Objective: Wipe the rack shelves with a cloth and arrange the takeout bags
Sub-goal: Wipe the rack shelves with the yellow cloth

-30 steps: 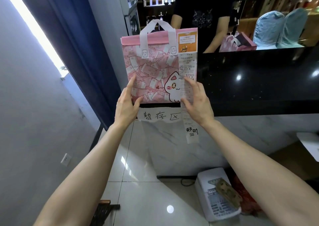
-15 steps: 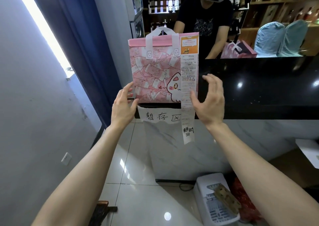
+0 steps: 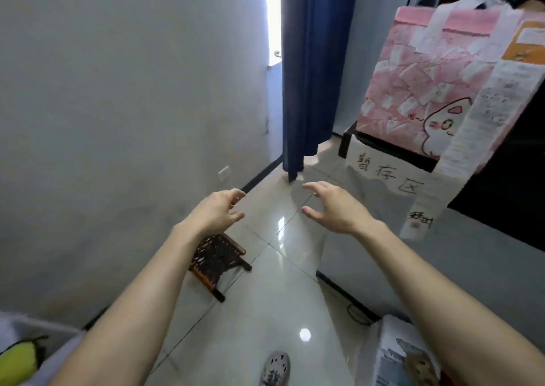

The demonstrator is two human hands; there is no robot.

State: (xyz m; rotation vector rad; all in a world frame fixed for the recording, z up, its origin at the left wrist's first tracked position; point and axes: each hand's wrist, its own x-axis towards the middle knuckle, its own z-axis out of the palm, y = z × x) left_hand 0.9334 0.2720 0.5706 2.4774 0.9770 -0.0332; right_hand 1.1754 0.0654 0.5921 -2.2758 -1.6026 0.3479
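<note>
The grey wall point(image 3: 118, 120) fills my left side, and the glossy tiled floor point(image 3: 265, 312) runs ahead of me toward a long blue curtain point(image 3: 309, 61) that hangs to the floor beside a bright strip of window. On my right stands the black counter point(image 3: 516, 179) with its pale marbled front.

The pink takeout bag point(image 3: 427, 70), printed with a cartoon cat, stands upright at the counter's near corner. Its white handles are up, though the picture blurs there. A long paper receipt point(image 3: 477, 114) hangs down the bag's right side and past the counter's edge. A handwritten paper sign point(image 3: 383, 170) is fixed to the counter's front below the bag.

My two bare arms reach out over the floor. My left hand point(image 3: 218, 211) and right hand point(image 3: 330, 205) are both empty, fingers loosely spread and a little bent, palms turned toward each other. Neither touches anything. The bag is up and to the right of my right hand, well apart from it.

A small dark wooden stool point(image 3: 216, 256) sits on the floor by the wall, partly hidden under my left forearm. One patterned shoe point(image 3: 275, 368) shows at the bottom edge.
</note>
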